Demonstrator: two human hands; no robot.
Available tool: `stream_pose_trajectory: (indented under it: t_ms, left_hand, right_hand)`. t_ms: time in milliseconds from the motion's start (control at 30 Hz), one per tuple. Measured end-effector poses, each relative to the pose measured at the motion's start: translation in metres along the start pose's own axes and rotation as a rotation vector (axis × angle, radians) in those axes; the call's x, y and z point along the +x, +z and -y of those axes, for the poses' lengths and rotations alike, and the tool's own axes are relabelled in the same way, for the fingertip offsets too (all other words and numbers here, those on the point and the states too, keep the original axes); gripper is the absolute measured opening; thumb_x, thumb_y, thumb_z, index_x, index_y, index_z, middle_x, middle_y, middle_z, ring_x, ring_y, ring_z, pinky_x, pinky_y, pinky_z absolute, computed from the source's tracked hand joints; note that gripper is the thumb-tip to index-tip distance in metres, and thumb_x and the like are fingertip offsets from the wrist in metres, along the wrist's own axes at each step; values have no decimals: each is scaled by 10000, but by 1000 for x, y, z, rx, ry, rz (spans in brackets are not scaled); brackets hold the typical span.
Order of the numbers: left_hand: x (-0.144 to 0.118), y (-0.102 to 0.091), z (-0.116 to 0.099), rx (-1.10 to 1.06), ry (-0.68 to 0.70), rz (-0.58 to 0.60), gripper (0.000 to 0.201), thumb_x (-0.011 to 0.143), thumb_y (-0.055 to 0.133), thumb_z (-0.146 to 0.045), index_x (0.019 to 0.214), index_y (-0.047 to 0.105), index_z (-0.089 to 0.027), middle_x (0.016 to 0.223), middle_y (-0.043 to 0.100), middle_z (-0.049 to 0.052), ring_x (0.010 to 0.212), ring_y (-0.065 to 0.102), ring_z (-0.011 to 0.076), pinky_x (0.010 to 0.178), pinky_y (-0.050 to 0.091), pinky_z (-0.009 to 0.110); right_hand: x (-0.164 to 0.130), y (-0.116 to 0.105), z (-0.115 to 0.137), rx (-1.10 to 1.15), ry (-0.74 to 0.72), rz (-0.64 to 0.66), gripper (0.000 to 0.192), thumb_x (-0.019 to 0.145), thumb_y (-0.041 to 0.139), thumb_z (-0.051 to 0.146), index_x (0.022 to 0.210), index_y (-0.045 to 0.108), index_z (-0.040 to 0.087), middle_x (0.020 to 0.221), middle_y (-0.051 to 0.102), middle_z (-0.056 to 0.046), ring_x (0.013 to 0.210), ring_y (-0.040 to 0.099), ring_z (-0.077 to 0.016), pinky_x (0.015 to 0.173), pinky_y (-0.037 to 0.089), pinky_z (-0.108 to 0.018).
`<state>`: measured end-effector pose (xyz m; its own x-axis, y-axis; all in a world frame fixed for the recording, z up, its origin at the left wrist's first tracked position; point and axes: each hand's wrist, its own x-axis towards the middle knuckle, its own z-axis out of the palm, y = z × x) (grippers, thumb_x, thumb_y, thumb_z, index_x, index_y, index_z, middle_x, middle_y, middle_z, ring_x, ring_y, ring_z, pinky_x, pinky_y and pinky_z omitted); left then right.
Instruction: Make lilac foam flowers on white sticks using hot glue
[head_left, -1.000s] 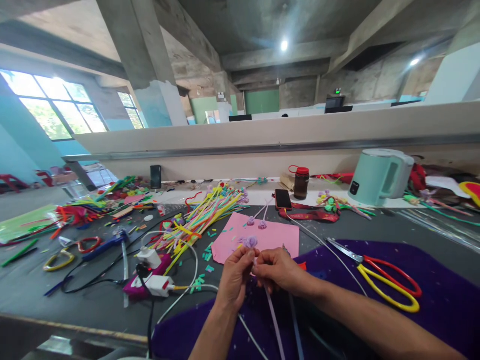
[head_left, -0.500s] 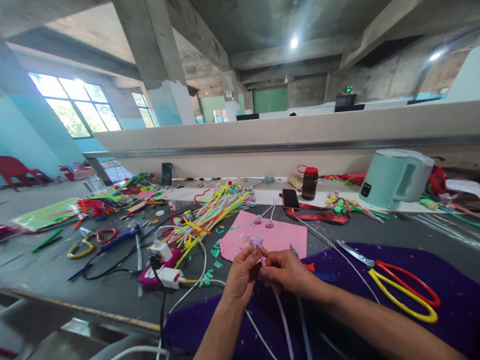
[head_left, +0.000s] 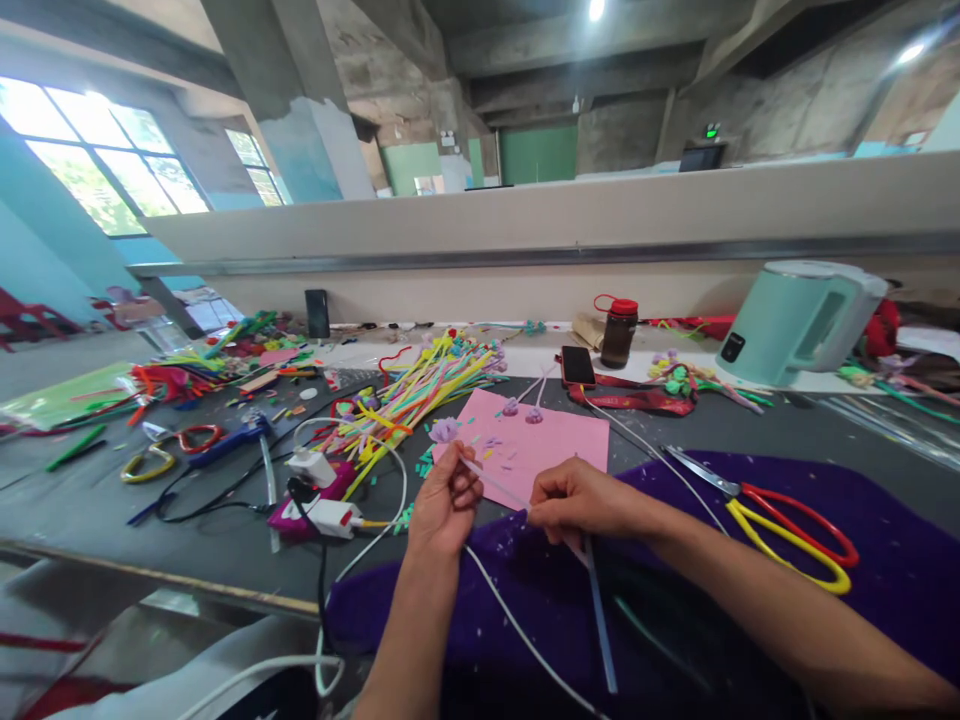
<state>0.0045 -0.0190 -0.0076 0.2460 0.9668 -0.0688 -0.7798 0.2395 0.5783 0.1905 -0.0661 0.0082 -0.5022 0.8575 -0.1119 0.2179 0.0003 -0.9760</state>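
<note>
With the lilac pipe-cleaner flower (head_left: 445,430) pinched in the left hand (head_left: 444,505) and its stem (head_left: 495,484) clamped by the right hand (head_left: 581,500), the curled head could be crushed if squeezed harder.

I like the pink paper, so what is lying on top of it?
On the pink paper lie two small purple pipe-cleaner flowers and tiny scraps. Its near edge is hidden behind the right hand, so anything there cannot be seen.

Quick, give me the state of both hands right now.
Left hand: closed on the lilac flower stem, just below the bloom.
Right hand: closed, pinching the same stem lower down.
</note>
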Motion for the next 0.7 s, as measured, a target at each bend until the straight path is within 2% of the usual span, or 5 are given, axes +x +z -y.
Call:
stream_pose_trajectory:
  t_ms: [133,333,500,633,700]
  left_hand:
    - [0,-1,-9,-27,-22,11,69,730,620,-145,733,555,-123,637,528,-34,363,354,-15,268,265,50]
    - [1,-2,-14,46,-58,45,59,753,598,-166,769,581,-112,644,570,-18,322,334,-24,238,225,48]
    - [0,-10,-11,215,-97,22,167,695,667,-219,804,614,-103,633,626,-4,274,311,-26,222,192,73]
    - [-3,-12,-7,303,-117,62,231,662,701,-243,810,631,-81,619,636,2,263,312,-32,234,187,79]
    - [-5,-12,-7,284,-125,77,223,662,702,-241,800,634,-80,601,627,-6,262,306,-37,245,192,75]
  right_hand:
    - [-4,-11,4,-66,15,148,147,737,577,256,648,566,140,516,565,42,369,481,-58,366,340,-146]
    - [-10,-1,7,-264,-40,228,166,767,562,276,777,634,126,570,560,32,441,513,-72,425,380,-154]
    - [-3,-20,4,-407,-92,21,201,814,489,269,842,636,135,677,613,6,491,548,-85,458,414,-169]
    - [32,-35,0,-937,-144,-98,249,874,392,226,892,629,150,740,662,-6,574,606,-92,516,422,-164]
    - [54,-38,-2,-1078,-153,-132,228,851,425,179,881,648,145,791,676,-43,717,628,-140,601,423,-199]
